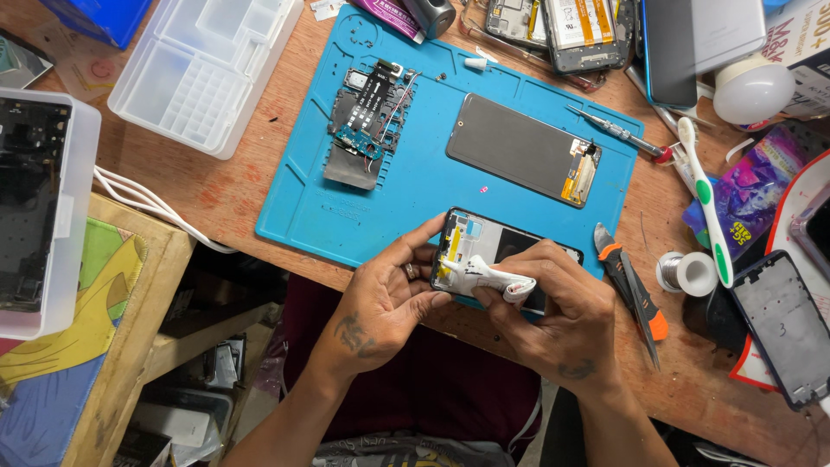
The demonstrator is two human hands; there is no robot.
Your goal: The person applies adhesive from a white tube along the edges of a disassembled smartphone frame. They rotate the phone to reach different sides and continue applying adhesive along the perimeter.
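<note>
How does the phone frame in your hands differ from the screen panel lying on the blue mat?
The phone frame is held by the left hand and right hand at the mat's near edge; the screen panel lies untouched mid-mat. The frame shows open insides; the panel shows a plain grey back. Both are flat rectangles.

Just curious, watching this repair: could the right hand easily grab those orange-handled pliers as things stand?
Probably yes: the orange-handled pliers lie uncovered on the table just beside the right hand. But that hand holds a white tube it would need to drop.

A dark rectangular phone screen (pixel 522 149) lies face down on the blue mat (pixel 415 199), with an orange flex at its right end. A purple packet (pixel 754 192) with yellow label lies at the table's right side.
</note>
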